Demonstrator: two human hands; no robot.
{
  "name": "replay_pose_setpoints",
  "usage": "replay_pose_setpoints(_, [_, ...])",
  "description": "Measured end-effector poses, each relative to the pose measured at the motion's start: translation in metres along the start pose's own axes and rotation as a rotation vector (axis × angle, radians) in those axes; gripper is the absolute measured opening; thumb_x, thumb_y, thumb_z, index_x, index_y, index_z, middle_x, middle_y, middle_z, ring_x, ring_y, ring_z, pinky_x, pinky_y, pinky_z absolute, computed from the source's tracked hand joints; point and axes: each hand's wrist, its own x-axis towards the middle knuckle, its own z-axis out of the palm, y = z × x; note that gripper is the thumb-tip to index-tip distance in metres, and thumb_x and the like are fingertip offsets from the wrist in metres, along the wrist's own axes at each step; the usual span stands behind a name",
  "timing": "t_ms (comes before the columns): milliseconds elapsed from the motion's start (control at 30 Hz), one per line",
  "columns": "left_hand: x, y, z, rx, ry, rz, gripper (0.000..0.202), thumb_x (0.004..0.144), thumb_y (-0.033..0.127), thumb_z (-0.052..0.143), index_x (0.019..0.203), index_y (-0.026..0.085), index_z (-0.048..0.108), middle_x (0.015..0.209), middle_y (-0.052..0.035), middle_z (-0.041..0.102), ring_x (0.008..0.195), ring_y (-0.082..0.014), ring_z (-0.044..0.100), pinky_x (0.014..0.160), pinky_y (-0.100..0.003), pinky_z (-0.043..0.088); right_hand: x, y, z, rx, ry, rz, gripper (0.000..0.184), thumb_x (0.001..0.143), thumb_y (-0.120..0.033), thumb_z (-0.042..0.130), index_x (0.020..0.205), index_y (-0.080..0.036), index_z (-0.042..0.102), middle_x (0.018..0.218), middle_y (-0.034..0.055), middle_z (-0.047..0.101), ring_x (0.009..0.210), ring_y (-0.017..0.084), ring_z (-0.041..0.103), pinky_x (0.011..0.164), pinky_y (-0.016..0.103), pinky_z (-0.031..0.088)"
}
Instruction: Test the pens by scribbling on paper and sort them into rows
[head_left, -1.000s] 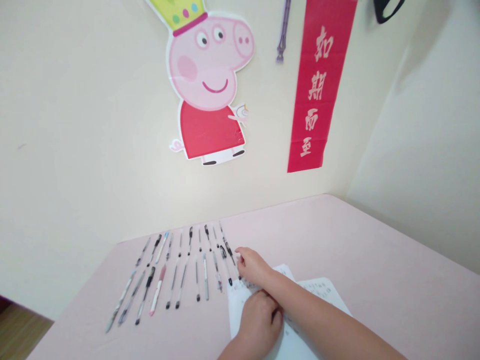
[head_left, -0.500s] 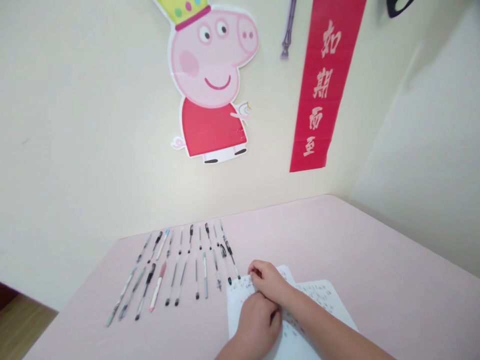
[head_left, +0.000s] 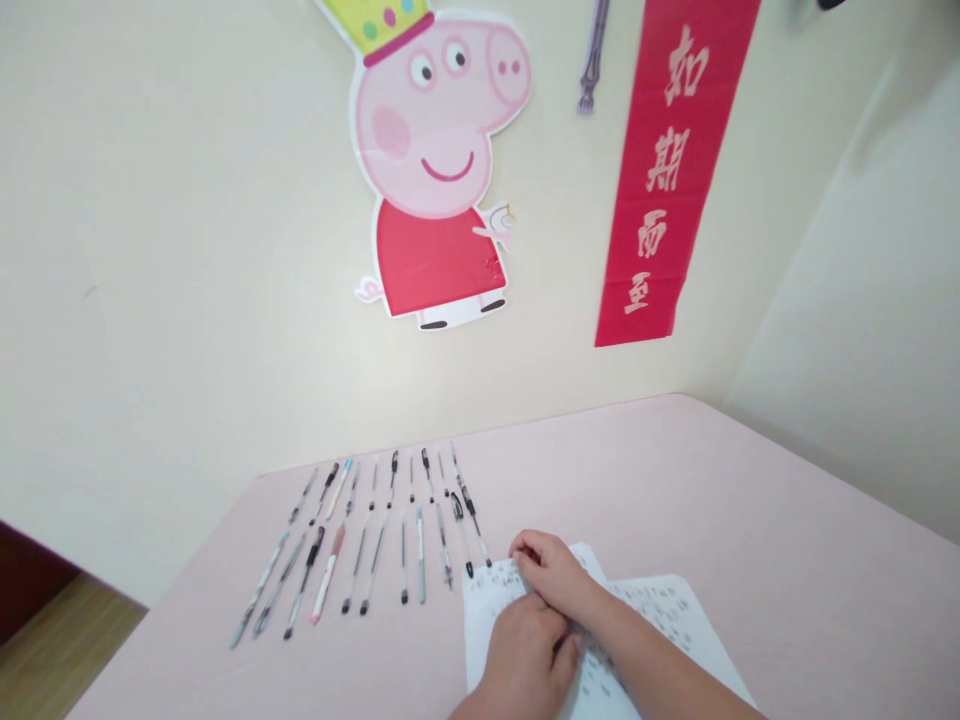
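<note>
My left hand (head_left: 526,652) is curled into a loose fist and rests on the written paper (head_left: 484,625). Just above it, and touching it, lies my right hand (head_left: 553,572), its fingers curled inward over the upper part of the sheet. No object shows in the gap of either fist. A second written sheet (head_left: 701,625) sticks out to the right from under my right forearm. Closest to my right hand are a black-gripped pen (head_left: 475,524) and a black-capped pen (head_left: 461,530), both lying near the paper's top left corner.
Several pens and refills lie in two rows on the left of the pink tabletop (head_left: 750,500), among them a pink-and-white pen (head_left: 328,575). A pig cutout (head_left: 439,260) and a red banner (head_left: 660,200) hang on the wall behind.
The whole scene has shifted slightly right in view, as the camera turned a little left. Both hands keep nearly the same pose on the paper, and the pens lie as before.
</note>
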Motion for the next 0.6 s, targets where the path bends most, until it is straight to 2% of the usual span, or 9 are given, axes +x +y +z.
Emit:
replay_pose_setpoints(333, [0.0001, -0.0011, 0.0011, -0.059, 0.016, -0.017, 0.021, 0.079, 0.023, 0.049, 0.063, 0.016, 0.062, 0.075, -0.0038, 0.065, 0.070, -0.0146, 0.055, 0.061, -0.025, 0.034, 0.0011, 0.0018, -0.0005, -0.026, -0.015, 0.000, 0.014, 0.072, -0.015, 0.047, 0.070, -0.016, 0.061, 0.061, -0.0009, 0.056, 0.060, 0.013, 0.049, 0.055, 0.022, 0.036])
replay_pose_setpoints(467, [0.0014, -0.0029, 0.0027, -0.144, 0.057, -0.073, 0.025, 0.077, 0.022, 0.049, 0.053, 0.016, 0.052, 0.068, -0.0020, 0.059, 0.062, -0.0118, 0.050, 0.056, -0.024, 0.030, -0.0003, 0.0008, -0.0024, -0.017, 0.000, -0.011, 0.015, 0.074, -0.019, 0.045, 0.067, -0.016, 0.058, 0.061, -0.0006, 0.053, 0.061, 0.014, 0.048, 0.057, 0.023, 0.036])
replay_pose_setpoints(600, [0.0037, -0.0041, -0.0016, -0.243, 0.115, -0.122, 0.023, 0.072, 0.015, 0.048, 0.050, 0.016, 0.041, 0.063, 0.0001, 0.051, 0.059, -0.0101, 0.044, 0.055, -0.023, 0.029, -0.0009, 0.0017, -0.0044, 0.020, -0.002, -0.023, 0.018, 0.077, -0.025, 0.043, 0.067, -0.017, 0.056, 0.062, -0.0004, 0.053, 0.062, 0.014, 0.049, 0.058, 0.024, 0.037])
